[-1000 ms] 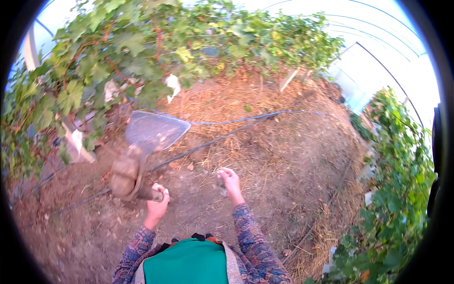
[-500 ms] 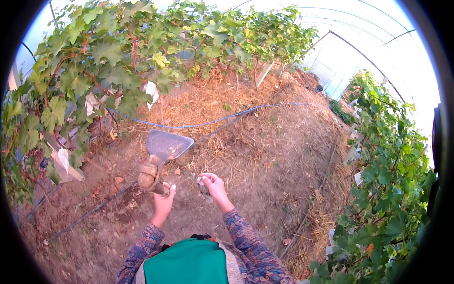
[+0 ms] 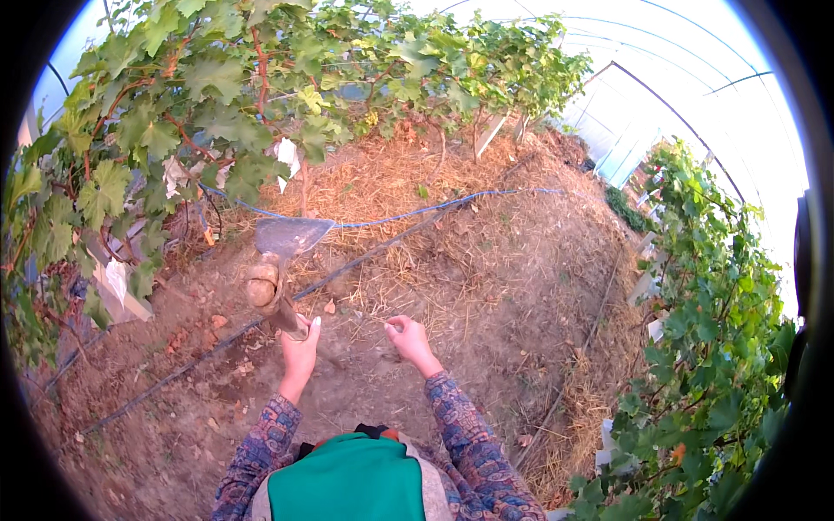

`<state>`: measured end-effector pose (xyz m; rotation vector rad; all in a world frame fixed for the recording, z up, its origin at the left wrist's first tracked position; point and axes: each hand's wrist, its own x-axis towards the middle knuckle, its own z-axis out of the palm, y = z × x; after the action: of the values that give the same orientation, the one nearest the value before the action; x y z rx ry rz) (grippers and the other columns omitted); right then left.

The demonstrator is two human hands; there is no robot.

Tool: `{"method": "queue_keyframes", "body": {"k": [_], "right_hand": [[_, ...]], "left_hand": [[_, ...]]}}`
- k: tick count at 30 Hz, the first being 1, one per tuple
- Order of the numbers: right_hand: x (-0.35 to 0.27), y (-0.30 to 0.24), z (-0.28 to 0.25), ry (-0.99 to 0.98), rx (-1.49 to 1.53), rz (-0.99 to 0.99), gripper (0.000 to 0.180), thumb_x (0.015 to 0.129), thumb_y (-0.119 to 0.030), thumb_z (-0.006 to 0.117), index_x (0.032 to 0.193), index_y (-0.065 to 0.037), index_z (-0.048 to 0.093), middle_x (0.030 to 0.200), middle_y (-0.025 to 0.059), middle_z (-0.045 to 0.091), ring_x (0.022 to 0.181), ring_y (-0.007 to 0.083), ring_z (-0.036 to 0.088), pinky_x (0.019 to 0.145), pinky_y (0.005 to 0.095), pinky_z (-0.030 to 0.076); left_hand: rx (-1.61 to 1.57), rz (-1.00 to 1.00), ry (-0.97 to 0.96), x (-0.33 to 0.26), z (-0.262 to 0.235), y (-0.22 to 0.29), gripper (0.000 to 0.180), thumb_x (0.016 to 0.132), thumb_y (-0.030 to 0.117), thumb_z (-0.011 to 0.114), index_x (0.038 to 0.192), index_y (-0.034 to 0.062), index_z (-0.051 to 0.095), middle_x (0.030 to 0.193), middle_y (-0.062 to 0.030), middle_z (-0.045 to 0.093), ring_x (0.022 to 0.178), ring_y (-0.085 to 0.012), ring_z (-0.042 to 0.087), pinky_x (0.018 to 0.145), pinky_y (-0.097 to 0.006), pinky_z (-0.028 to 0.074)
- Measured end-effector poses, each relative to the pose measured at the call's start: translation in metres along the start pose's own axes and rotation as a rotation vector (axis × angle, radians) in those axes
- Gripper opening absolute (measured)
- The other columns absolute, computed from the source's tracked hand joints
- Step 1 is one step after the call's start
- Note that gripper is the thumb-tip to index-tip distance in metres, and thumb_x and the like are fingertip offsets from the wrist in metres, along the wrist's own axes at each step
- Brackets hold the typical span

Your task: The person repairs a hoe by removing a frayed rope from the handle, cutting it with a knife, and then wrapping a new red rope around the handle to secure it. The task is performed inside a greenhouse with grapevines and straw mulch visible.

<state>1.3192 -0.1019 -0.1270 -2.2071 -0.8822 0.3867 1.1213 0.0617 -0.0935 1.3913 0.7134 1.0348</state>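
My left hand (image 3: 300,354) is closed around the wooden handle of a hoe (image 3: 291,236). Its wide grey metal blade points up and away from me, and the rounded brown end of the handle shows at the blade's socket. To the right of it, my right hand (image 3: 412,341) is held over the soil with thumb and fingers pinched together. Whatever may be between those fingertips is too small to make out. The two hands are apart, and the right one does not touch the hoe.
Grapevines (image 3: 208,104) with pale paper bags (image 3: 287,158) stand along the left and back. More vines (image 3: 695,347) line the right. A blue cord (image 3: 382,222) and a dark hose (image 3: 382,253) cross the straw-strewn soil (image 3: 504,286). White greenhouse film arches overhead.
The greyish-white scrap at my right fingertips no longer shows, and that hand has moved slightly right. The hoe, still in my left hand, has tilted, its blade shifting a little up and left.
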Motion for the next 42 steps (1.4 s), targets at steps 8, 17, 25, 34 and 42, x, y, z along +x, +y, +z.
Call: {"method": "queue_keyframes", "body": {"k": [8, 17, 25, 34, 42], "right_hand": [[0.028, -0.063, -0.009, 0.001, 0.475, -0.030, 0.024, 0.096, -0.022, 0.067, 0.112, -0.004, 0.069, 0.078, -0.0002, 0.069, 0.070, 0.0047, 0.060, 0.063, 0.0245, 0.049], [0.111, -0.161, -0.065, -0.095, 0.606, -0.426, 0.032, 0.097, -0.023, 0.067, 0.124, -0.006, 0.064, 0.089, -0.0031, 0.063, 0.079, 0.0038, 0.054, 0.073, 0.0229, 0.046], [0.185, -0.202, -0.094, -0.069, 0.521, -0.744, 0.056, 0.082, -0.026, 0.081, 0.127, -0.002, 0.058, 0.107, 0.0116, 0.058, 0.098, 0.0241, 0.060, 0.085, 0.0355, 0.049], [0.216, -0.200, -0.093, 0.125, 0.589, -0.649, 0.038, 0.081, -0.011, 0.082, 0.109, 0.002, 0.061, 0.096, 0.0072, 0.055, 0.080, 0.0138, 0.057, 0.067, 0.0268, 0.048], [0.228, -0.195, -0.101, 0.045, 0.615, -0.640, 0.032, 0.087, -0.013, 0.076, 0.115, 0.000, 0.067, 0.103, 0.0038, 0.060, 0.082, 0.0097, 0.056, 0.069, 0.0257, 0.046]], "left_hand": [[0.092, 0.040, -0.016, 0.028, 0.001, 0.001, 0.019, 0.089, 0.004, 0.068, 0.096, 0.0066, 0.050, 0.085, 0.0018, 0.054, 0.079, -0.0072, 0.053, 0.070, -0.026, 0.044], [0.272, 0.109, -0.084, 0.089, 0.050, -0.013, 0.046, 0.094, 0.011, 0.061, 0.132, -0.0012, 0.037, 0.107, -0.0120, 0.057, 0.100, -0.0249, 0.060, 0.090, -0.038, 0.047], [0.448, 0.242, -0.131, 0.148, 0.101, -0.018, 0.050, 0.093, 0.018, 0.066, 0.131, -0.0053, 0.044, 0.117, -0.0255, 0.057, 0.109, -0.0382, 0.059, 0.092, -0.046, 0.047], [0.632, 0.209, -0.257, 0.167, 0.136, -0.006, 0.050, 0.090, 0.032, 0.072, 0.117, -0.0033, 0.049, 0.109, -0.0249, 0.056, 0.100, -0.0450, 0.059, 0.082, -0.050, 0.049], [0.518, 0.349, -0.519, 0.196, 0.094, 0.041, 0.056, 0.093, 0.029, 0.071, 0.134, -0.0017, 0.047, 0.121, -0.0195, 0.055, 0.110, -0.0299, 0.062, 0.095, -0.041, 0.051]]}}
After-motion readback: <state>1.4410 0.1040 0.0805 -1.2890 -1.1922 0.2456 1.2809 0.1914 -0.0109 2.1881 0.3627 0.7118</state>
